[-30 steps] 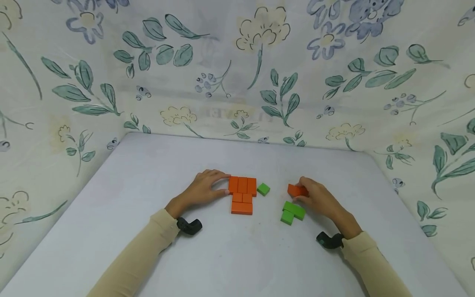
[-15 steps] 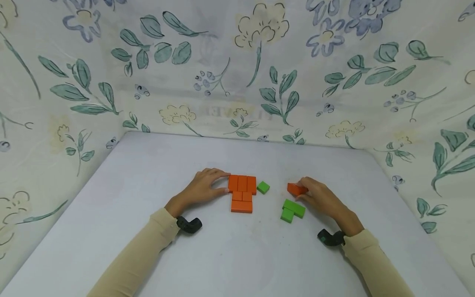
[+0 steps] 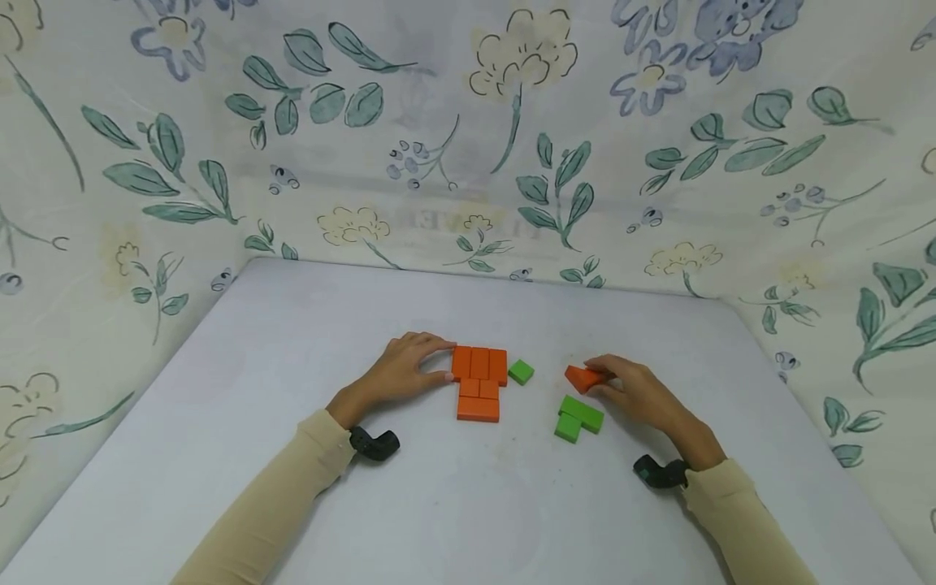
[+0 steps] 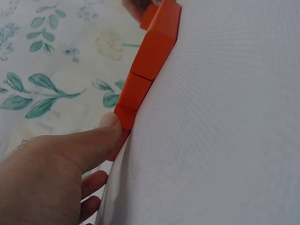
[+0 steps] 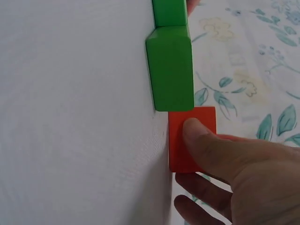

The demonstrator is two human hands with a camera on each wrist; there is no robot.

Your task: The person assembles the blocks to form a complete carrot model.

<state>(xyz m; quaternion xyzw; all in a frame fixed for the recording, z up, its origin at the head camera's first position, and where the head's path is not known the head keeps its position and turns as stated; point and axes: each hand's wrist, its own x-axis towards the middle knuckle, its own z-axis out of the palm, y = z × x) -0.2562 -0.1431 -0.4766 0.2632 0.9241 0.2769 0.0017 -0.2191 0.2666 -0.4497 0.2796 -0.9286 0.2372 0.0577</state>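
Note:
In the head view, several flat orange blocks (image 3: 478,409) lie fitted together, a wider row at the back and a narrower part in front. My left hand (image 3: 398,370) grips the left block (image 3: 461,363) of the back row, index finger at its far corner and thumb at its near one. The left wrist view shows the thumb (image 4: 108,123) against the orange side. To the right, my right hand (image 3: 636,394) pinches a separate orange block (image 3: 579,379) between thumb and fingers. In the right wrist view the thumb presses this orange block's (image 5: 180,154) rectangular face.
A small green block (image 3: 521,372) lies turned at an angle right of the orange group. Nearer my right hand, a longer green block (image 3: 582,413) touches a smaller green block (image 3: 566,427). The white table (image 3: 409,520) backs onto a flower-patterned cloth (image 3: 439,106).
My right hand has turned the orange block it pinches, so the block now sits at a different angle, and its wrist has shifted slightly right. The left hand and the orange group stay put.

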